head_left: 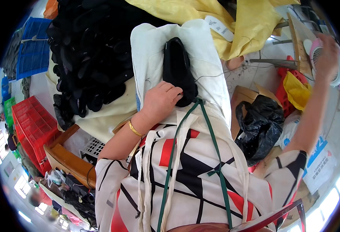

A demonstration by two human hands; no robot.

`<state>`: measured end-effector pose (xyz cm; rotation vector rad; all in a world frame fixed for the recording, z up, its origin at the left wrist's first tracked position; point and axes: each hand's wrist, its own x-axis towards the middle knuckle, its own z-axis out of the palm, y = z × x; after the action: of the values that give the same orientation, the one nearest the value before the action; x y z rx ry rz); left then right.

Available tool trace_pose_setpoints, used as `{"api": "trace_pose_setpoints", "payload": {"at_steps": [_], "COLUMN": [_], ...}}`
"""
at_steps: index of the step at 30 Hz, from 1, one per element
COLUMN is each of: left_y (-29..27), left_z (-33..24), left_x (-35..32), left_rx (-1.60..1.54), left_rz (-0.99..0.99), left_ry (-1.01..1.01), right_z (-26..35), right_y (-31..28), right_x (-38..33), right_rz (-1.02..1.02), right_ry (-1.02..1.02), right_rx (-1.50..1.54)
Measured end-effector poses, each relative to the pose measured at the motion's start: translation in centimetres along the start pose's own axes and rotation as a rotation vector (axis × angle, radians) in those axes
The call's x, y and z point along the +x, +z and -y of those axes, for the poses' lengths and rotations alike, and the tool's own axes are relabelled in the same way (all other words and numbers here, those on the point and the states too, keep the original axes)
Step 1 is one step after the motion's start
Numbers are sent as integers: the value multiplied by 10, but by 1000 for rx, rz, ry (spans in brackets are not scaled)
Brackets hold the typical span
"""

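Black fabric shoe lies between side edges of the white cloth apron, left hand curled onto the shoe's near end, likely steadying it. Blurred right hand: grip unclear.

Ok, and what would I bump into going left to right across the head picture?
Big red crate, black shoe, black plastic bag, right hand.

Your right hand is blurred, partly hiding the pink-and-white fan. Your left hand covers part of the black shoe.
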<state>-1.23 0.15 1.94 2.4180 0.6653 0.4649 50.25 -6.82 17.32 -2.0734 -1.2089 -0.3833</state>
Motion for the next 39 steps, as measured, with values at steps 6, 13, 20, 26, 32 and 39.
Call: {"api": "trace_pose_setpoints", "payload": {"at_steps": [6,13,20,26,32,39], "left_y": [3,9,14,14,16,18], "left_z": [-4,-3,1,1,2,3], "left_x": [-1,-8,-9,-8,-9,-11], "left_rx": [36,25,0,-21,19,10], "left_rz": [-98,-104,-151,-170,-178,-204], "left_ry": [-94,-118,-80,-73,-41,-78], "right_z": [176,196,194,195,195,211], "right_y": [116,128,126,126,128,126], "right_x": [-180,-245,-249,-246,-242,-257], "right_rz": [1127,1148,1194,1220,1222,1254], "right_ry": [407,-196,-215,-235,-277,-260], "right_rx": [759,535,462,440,447,295]}}
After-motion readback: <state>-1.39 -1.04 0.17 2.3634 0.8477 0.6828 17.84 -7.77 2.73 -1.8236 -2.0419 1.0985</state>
